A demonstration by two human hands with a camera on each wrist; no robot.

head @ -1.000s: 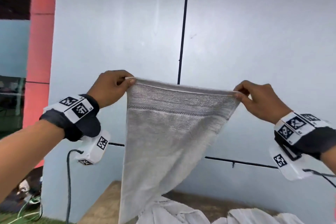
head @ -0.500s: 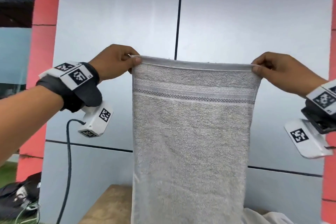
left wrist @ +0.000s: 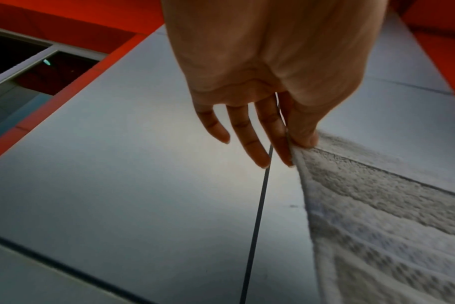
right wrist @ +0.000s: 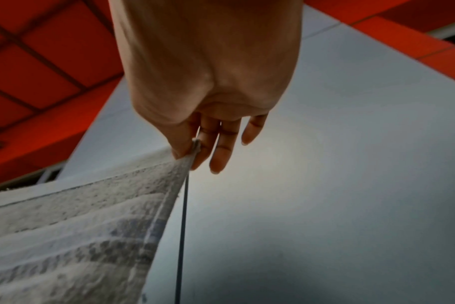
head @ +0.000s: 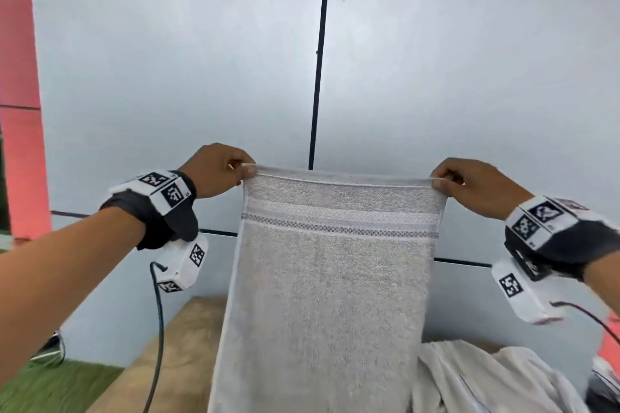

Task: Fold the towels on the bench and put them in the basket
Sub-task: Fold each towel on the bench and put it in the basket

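So a second ago the towel [head: 330, 278] was hanging in a skewed, tapered shape off my hands, and now it's hanging flat and square with the top edge pulled straight between the two corners. I'm also holding it lower than half a second ago, so it looks like it's coming down toward the bench [head: 183, 355]. I'm reading that as the shake-out being done and the actual folding being next; nothing's folded yet.

My left hand [head: 218, 169] is pinching the top left corner between thumb and the finger next to it, and the other fingers [left wrist: 249, 135] are just hanging loose. My right hand [head: 476, 186] is doing the same on the top right corner.

Counting: one towel up in the air, two hands on it, one bench underneath. There's a white heap [head: 476, 375] lying on the bench at lower right, and I can't tell how many towels are in it. I'm seeing zero baskets in any view.
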